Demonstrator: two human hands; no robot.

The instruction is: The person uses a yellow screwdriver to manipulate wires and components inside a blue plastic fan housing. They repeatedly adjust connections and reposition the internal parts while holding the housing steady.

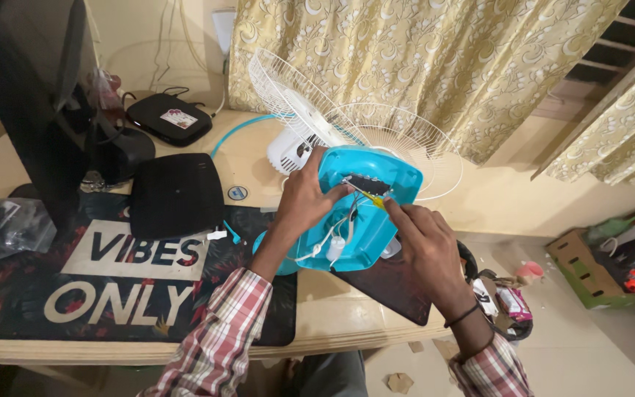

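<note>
Overhead: left hand (304, 200) gripped turquoise fan base (365, 213), opened, wires exposed; right hand (424, 246) pinched yellow screwdriver (367, 197) inside.

A room in a home, used as a desk corner: patterned gold curtains (376, 66) hang behind a pale wooden counter (347, 316) carrying a dark monitor (31, 95), a printed desk mat (119, 272) and black router boxes (176, 195). Cardboard boxes (578, 268) and household clutter sit on the tiled floor (582, 353) beside it
</note>
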